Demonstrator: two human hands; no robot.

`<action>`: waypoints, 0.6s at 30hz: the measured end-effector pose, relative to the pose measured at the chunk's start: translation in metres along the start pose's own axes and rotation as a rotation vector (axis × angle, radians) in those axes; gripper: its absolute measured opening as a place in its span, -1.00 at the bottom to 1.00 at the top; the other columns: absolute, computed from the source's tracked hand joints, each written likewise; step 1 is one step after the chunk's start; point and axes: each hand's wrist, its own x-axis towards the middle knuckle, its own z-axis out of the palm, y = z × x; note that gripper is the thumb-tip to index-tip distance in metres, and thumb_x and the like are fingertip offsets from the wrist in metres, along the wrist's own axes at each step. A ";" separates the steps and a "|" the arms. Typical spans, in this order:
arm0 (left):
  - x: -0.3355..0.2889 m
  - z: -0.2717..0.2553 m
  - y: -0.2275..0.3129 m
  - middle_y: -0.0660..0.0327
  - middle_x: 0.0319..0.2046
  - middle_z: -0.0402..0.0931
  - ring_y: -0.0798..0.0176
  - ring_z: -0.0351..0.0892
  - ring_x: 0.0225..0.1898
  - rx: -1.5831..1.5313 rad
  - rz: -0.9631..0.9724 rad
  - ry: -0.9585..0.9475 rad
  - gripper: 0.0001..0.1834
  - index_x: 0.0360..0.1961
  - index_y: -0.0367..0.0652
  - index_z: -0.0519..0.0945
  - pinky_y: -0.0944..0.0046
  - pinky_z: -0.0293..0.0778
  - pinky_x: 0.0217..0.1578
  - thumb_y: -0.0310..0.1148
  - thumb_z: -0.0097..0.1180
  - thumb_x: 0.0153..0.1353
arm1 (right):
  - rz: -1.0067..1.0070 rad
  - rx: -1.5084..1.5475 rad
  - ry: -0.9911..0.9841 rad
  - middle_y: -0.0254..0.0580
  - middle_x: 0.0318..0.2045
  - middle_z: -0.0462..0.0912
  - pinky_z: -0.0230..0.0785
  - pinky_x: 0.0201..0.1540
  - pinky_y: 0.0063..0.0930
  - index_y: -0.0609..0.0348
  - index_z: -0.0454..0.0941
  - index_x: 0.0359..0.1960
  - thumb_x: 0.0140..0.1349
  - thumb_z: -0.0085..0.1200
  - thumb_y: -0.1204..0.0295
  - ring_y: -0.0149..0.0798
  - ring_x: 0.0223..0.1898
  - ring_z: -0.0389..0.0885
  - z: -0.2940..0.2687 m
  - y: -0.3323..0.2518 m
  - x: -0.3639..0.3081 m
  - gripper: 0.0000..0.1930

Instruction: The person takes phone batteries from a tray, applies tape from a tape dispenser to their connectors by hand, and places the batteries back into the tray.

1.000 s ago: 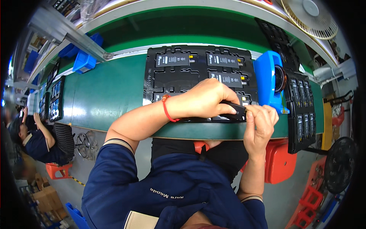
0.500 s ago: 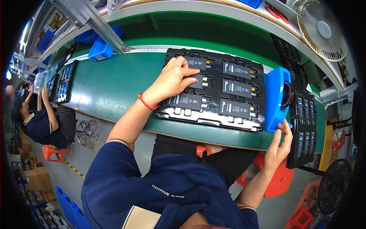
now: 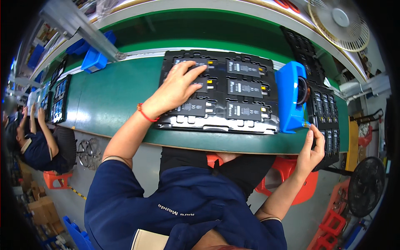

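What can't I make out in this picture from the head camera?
- Head view: parts of two flat black rectangular batteries, hidden by the left hand.
- Head view: whether the right hand pinches anything beside the blue plastic dispenser; too small to tell.
- Head view: the round cream caged fan's top, cut off by the upper edge.

Left fingers spread palm-down, right fingers bent

A pale fan is at the top right, with a black fan below it. A blue bin is near a gray post. At left, a person sits on a red stool.
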 end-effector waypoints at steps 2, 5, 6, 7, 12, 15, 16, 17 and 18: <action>0.001 -0.001 0.004 -0.07 0.08 0.41 -0.16 0.39 0.13 -0.029 0.023 0.074 -0.49 0.12 -0.16 0.52 0.00 0.34 0.16 -0.40 0.30 0.10 | 0.036 0.012 0.070 -0.10 -0.22 0.67 0.37 0.00 -0.39 0.31 0.65 -0.16 0.31 0.11 0.48 -0.22 -0.16 0.58 -0.001 0.004 0.003 -0.83; -0.015 -0.021 0.013 0.12 -0.25 0.49 0.01 0.46 -0.11 0.021 0.064 0.069 -0.82 -0.38 -0.20 0.64 0.07 0.36 -0.06 -0.41 0.35 -0.01 | 0.074 0.020 0.047 -0.12 -0.29 0.68 0.39 -0.04 -0.40 0.26 0.67 -0.21 0.26 0.15 0.49 -0.22 -0.19 0.60 0.005 0.022 0.015 -0.86; -0.025 -0.030 0.018 0.14 -0.28 0.50 0.04 0.45 -0.13 0.060 0.032 -0.012 -0.85 -0.43 -0.20 0.64 0.09 0.35 -0.08 -0.40 0.36 -0.02 | 0.084 0.042 -0.013 -0.12 -0.30 0.68 0.40 -0.04 -0.39 0.26 0.68 -0.22 0.24 0.17 0.47 -0.21 -0.19 0.61 0.007 0.022 0.020 -0.85; -0.031 -0.036 0.029 0.15 -0.28 0.50 0.04 0.45 -0.13 0.067 -0.020 -0.058 -0.80 -0.40 -0.22 0.66 0.11 0.34 -0.07 -0.38 0.38 -0.05 | 0.096 0.060 -0.072 -0.12 -0.31 0.69 0.40 -0.04 -0.39 0.26 0.68 -0.23 0.22 0.18 0.46 -0.20 -0.18 0.61 0.008 0.020 0.025 -0.85; -0.032 -0.037 0.042 0.16 -0.25 0.49 0.02 0.43 -0.10 0.092 -0.048 -0.096 -0.64 -0.30 -0.24 0.69 0.14 0.35 -0.06 -0.34 0.46 -0.17 | 0.146 -0.006 -0.285 -0.12 -0.26 0.67 0.38 -0.02 -0.36 0.22 0.70 -0.30 0.20 0.21 0.36 -0.12 -0.14 0.58 0.008 0.025 0.037 -0.82; -0.027 -0.036 0.042 0.13 -0.21 0.49 0.02 0.41 -0.08 0.023 -0.076 -0.110 -0.62 -0.33 -0.26 0.64 0.13 0.33 -0.06 -0.36 0.48 -0.21 | 0.171 0.113 -0.319 -0.15 -0.31 0.64 0.36 -0.06 -0.41 0.25 0.70 -0.34 0.18 0.24 0.37 -0.21 -0.14 0.55 0.007 0.026 0.042 -0.83; -0.024 -0.037 0.043 0.13 -0.21 0.49 0.02 0.41 -0.08 0.023 -0.074 -0.110 -0.62 -0.33 -0.26 0.64 0.13 0.33 -0.06 -0.36 0.48 -0.21 | 0.201 0.197 -0.322 -0.17 -0.34 0.61 0.35 -0.07 -0.43 0.27 0.70 -0.37 0.18 0.26 0.37 -0.27 -0.15 0.53 0.007 0.026 0.042 -0.82; -0.021 -0.038 0.045 0.14 -0.26 0.50 0.04 0.43 -0.13 0.029 -0.061 -0.115 -0.63 -0.36 -0.26 0.61 0.13 0.32 -0.06 -0.38 0.48 -0.22 | 0.203 0.196 -0.320 -0.17 -0.34 0.61 0.35 -0.07 -0.43 0.27 0.70 -0.37 0.18 0.26 0.37 -0.27 -0.15 0.53 0.008 0.025 0.041 -0.82; -0.018 -0.040 0.046 0.15 -0.31 0.51 0.06 0.45 -0.18 0.034 -0.048 -0.119 -0.64 -0.39 -0.25 0.58 0.13 0.31 -0.07 -0.40 0.49 -0.22 | 0.215 0.260 -0.278 -0.20 -0.34 0.58 0.33 -0.09 -0.46 0.28 0.69 -0.39 0.17 0.27 0.39 -0.31 -0.17 0.51 0.008 0.025 0.038 -0.83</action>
